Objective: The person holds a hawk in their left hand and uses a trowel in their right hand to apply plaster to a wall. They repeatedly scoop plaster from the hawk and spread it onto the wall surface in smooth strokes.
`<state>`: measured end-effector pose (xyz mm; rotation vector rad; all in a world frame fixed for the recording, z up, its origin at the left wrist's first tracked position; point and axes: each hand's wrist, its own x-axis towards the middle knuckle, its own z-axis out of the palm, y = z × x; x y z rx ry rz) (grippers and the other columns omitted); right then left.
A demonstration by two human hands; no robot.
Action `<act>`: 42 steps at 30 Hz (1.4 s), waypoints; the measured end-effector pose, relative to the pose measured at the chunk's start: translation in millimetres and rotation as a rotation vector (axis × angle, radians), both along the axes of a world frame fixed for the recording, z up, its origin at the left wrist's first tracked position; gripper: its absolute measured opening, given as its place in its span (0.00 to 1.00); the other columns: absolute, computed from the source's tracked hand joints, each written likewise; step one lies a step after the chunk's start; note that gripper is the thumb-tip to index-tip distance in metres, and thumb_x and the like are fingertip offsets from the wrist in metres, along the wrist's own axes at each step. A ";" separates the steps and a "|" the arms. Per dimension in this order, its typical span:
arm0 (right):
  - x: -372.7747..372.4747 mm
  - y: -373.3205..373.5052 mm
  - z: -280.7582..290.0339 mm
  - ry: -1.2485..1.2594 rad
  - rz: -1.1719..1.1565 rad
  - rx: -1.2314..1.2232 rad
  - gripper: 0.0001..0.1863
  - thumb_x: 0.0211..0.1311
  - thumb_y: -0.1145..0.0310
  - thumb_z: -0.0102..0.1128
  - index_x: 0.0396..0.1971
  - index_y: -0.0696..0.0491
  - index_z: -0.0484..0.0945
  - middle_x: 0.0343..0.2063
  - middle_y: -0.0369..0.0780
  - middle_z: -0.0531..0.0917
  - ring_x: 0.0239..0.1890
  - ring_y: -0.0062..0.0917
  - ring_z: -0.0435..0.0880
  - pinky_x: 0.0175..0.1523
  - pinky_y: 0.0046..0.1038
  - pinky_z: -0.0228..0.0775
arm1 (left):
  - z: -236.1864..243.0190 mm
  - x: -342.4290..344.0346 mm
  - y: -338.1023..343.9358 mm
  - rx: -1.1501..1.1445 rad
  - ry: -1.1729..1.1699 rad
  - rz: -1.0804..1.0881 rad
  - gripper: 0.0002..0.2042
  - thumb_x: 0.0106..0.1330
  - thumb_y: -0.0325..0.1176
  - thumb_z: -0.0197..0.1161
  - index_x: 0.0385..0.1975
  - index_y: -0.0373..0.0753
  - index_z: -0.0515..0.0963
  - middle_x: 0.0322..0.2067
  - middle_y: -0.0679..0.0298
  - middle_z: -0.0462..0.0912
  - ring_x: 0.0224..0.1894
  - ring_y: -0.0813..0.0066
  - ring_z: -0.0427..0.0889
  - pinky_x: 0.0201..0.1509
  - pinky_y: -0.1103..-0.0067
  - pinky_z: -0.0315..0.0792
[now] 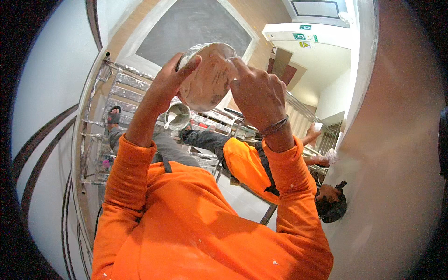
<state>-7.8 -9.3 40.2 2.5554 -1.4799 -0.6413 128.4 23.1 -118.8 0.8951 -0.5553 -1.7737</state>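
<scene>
My left hand [170, 77] is closed on the left edge of a round bowl [210, 79], its thumb lying over the face turned toward me. That face is brownish and smeared, with a whitish rim at the top. At the bowl's right edge is my right hand [259, 91], its fingers curled and the back of the hand toward me. What those fingers hold, if anything, is hidden. Below the bowl, a bucket [177, 116] with pale residue stands on the scaffold platform [128, 95], and a white-handled tool [170, 121] leans in it.
A co-worker [252, 168] in orange with a dark cap is close on my right, holding a small white object [318, 126] near the wall [392, 163]. Railings [326, 140] and a stairwell lie beyond. A curved white wall [51, 93] with dark stripes is at left.
</scene>
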 end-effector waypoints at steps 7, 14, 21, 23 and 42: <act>-12.2 11.8 -36.1 -0.198 -0.019 0.162 0.12 0.56 0.64 0.54 0.41 0.49 0.74 0.25 0.45 0.83 0.29 0.42 0.83 0.34 0.43 0.75 | -2.9 -5.5 4.4 -0.088 -0.198 0.051 0.35 0.58 0.61 0.62 0.50 0.33 0.70 0.41 0.56 0.77 0.41 0.71 0.79 0.41 0.77 0.75; -39.8 -2.3 -53.5 -0.463 -0.187 0.666 0.17 0.61 0.60 0.53 0.46 0.52 0.77 0.33 0.47 0.83 0.35 0.39 0.83 0.41 0.37 0.75 | -16.1 -10.8 2.9 -0.125 -0.388 0.152 0.35 0.57 0.60 0.63 0.51 0.33 0.71 0.44 0.55 0.78 0.43 0.70 0.79 0.42 0.77 0.75; -117.5 -0.6 -58.0 -1.399 -0.911 1.041 0.20 0.64 0.66 0.53 0.54 0.57 0.70 0.40 0.40 0.80 0.37 0.25 0.82 0.40 0.26 0.77 | 2.4 -21.6 4.3 0.054 0.119 0.127 0.33 0.62 0.59 0.58 0.57 0.38 0.66 0.47 0.58 0.75 0.46 0.72 0.79 0.38 0.76 0.80; -140.1 11.7 -65.4 -1.641 -1.024 0.999 0.21 0.62 0.68 0.52 0.54 0.57 0.69 0.42 0.42 0.80 0.39 0.29 0.81 0.43 0.31 0.77 | 4.9 -27.9 -1.9 0.056 0.221 0.158 0.33 0.63 0.59 0.56 0.59 0.39 0.63 0.48 0.59 0.74 0.47 0.72 0.79 0.38 0.76 0.81; -93.2 25.0 38.9 -0.968 -0.390 -0.049 0.15 0.58 0.66 0.53 0.43 0.56 0.78 0.41 0.40 0.81 0.38 0.25 0.80 0.43 0.27 0.74 | 36.6 -42.7 -47.5 -0.061 0.308 0.108 0.32 0.66 0.55 0.56 0.62 0.39 0.60 0.52 0.57 0.73 0.47 0.70 0.80 0.38 0.79 0.81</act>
